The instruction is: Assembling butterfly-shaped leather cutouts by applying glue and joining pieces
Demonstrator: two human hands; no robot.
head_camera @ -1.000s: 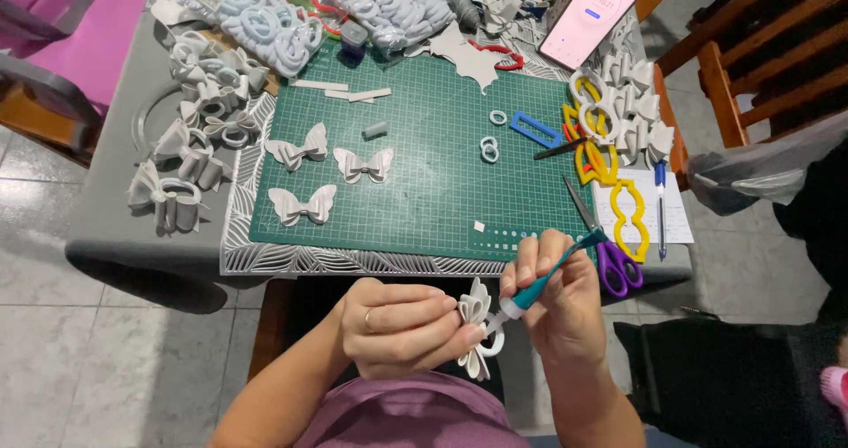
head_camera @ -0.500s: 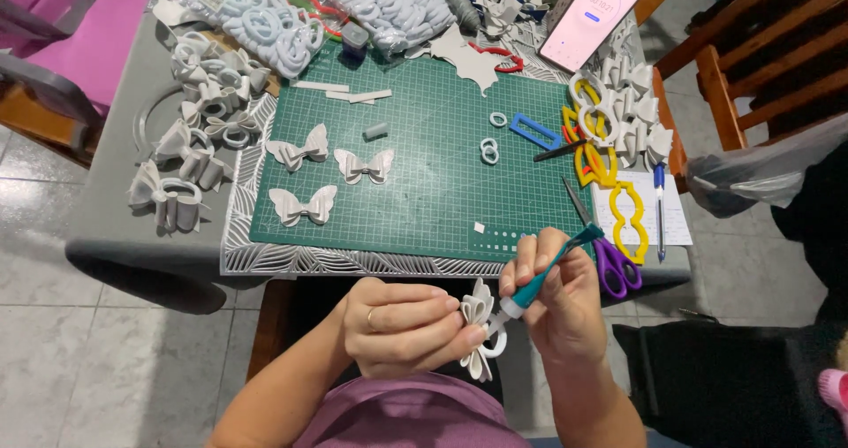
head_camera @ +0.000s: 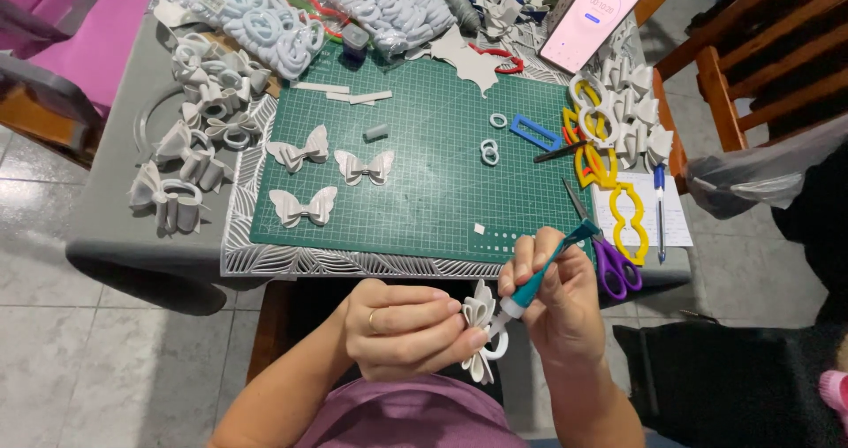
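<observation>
White foam bow is pinched in the left hand, kept steady so the right hand, gripping a teal glue tube, can touch its tip there.

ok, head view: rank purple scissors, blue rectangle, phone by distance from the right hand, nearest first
From the right hand, which holds a teal tool:
1. Purple scissors, just to its right, at the near edge of the green mat.
2. Blue rectangle, farther up, on the mat's right part.
3. Phone, at the table's far edge, propped up.
</observation>
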